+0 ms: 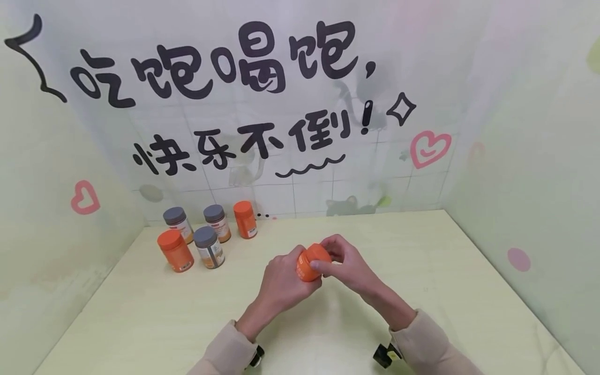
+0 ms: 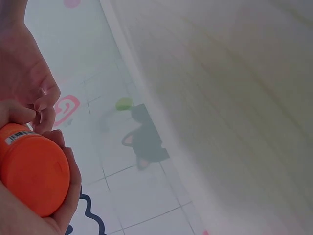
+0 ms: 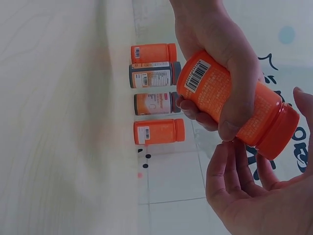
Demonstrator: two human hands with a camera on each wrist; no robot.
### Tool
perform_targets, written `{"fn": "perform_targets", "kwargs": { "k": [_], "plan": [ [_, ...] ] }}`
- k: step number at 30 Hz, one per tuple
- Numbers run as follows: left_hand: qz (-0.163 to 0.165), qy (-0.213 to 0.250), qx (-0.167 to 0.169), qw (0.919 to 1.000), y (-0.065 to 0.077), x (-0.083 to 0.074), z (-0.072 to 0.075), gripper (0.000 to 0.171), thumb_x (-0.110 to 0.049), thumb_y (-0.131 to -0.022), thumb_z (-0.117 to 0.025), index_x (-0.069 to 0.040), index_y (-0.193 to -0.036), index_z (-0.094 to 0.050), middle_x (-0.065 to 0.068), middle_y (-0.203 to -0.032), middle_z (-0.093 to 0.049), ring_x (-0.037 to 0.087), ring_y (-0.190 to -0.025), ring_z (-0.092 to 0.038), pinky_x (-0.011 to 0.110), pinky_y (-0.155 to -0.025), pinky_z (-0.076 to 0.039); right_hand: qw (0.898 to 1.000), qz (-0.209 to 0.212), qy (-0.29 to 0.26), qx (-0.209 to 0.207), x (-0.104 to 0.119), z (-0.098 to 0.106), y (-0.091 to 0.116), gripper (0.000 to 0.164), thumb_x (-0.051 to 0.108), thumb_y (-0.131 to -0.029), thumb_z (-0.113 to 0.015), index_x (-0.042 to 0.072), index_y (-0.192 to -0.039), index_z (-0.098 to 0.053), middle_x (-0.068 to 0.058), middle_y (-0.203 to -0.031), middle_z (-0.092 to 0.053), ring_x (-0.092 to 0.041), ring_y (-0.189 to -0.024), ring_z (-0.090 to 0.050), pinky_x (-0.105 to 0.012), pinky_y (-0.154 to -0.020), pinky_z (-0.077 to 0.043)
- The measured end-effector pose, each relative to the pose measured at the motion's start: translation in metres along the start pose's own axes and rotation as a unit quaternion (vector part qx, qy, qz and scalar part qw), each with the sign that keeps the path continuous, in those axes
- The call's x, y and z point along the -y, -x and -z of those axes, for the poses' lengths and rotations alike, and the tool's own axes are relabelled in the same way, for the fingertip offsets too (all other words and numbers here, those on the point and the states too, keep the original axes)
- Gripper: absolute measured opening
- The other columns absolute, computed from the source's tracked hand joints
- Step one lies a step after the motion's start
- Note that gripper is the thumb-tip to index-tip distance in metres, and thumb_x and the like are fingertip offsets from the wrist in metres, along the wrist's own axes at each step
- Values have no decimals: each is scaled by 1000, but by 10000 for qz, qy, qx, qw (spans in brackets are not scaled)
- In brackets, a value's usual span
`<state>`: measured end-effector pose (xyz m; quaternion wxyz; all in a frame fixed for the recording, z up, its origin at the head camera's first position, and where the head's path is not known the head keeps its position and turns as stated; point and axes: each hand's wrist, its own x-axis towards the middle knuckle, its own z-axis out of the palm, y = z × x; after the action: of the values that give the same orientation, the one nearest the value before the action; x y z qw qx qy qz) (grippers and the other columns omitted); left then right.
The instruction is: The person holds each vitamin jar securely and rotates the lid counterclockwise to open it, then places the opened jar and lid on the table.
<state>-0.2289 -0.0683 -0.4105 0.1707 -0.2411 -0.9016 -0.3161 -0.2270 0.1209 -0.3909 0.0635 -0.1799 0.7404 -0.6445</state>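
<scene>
My left hand (image 1: 283,281) grips an orange supplement bottle (image 1: 305,270) round its body, above the middle of the table. The bottle is tilted, and its ridged orange cap (image 3: 279,131) is on, pointing at my right hand (image 1: 350,266). In the right wrist view, a barcode (image 3: 198,76) shows near the bottle's base, and the left thumb lies across the printed side. My right hand is cupped loosely about the cap: its fingertips are right at the cap's edge, while its thumb stands a little off. From the left wrist view, the bottle's round base (image 2: 36,176) faces the camera.
At the table's back left stand two more orange bottles, one in front (image 1: 177,251) and one by the wall (image 1: 246,220), with three grey-capped bottles (image 1: 209,247) among them. Printed walls (image 1: 304,192) enclose the pale table (image 1: 154,317) at the back and sides.
</scene>
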Motion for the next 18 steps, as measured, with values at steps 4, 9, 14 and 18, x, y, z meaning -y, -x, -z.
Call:
{"fn": "perform_targets", "kwargs": {
  "k": [4, 9, 14, 18],
  "plan": [
    [18, 13, 14, 10000, 0, -1, 0, 30, -27, -76, -82, -16, -94, -59, -11, -69, -55, 3, -53, -45, 20, -52, -43, 9999, 104, 78, -40, 0, 0, 1, 39, 28, -91, -74, 6, -119, -58, -9, -111, -66, -25, -98, -64, -34, -82, -60],
    [55, 44, 41, 10000, -2, -1, 0, 30, -25, -76, -81, -16, -94, -59, -10, -69, -54, 3, -53, -45, 20, -52, -43, 9994, 293, 156, 90, 2, 3, 0, 38, 25, -92, -73, 6, -121, -60, -9, -114, -67, -25, -102, -63, -33, -84, -58],
    [95, 54, 48, 9999, -2, -2, 1, 29, -24, -76, -80, -16, -93, -59, -10, -68, -54, 4, -53, -46, 21, -52, -42, 9989, 291, 157, 321, 4, 8, -1, 41, 23, -93, -73, 8, -129, -58, -12, -120, -68, -26, -109, -63, -36, -90, -57],
    [145, 52, 71, 9999, -3, -3, 2, 31, -26, -76, -81, -16, -96, -59, -11, -70, -56, 4, -55, -48, 21, -55, -44, 9983, 292, 169, 482, 5, 12, -1, 46, 22, -93, -72, 12, -136, -58, -13, -127, -67, -27, -113, -62, -35, -92, -58]
  ]
}}
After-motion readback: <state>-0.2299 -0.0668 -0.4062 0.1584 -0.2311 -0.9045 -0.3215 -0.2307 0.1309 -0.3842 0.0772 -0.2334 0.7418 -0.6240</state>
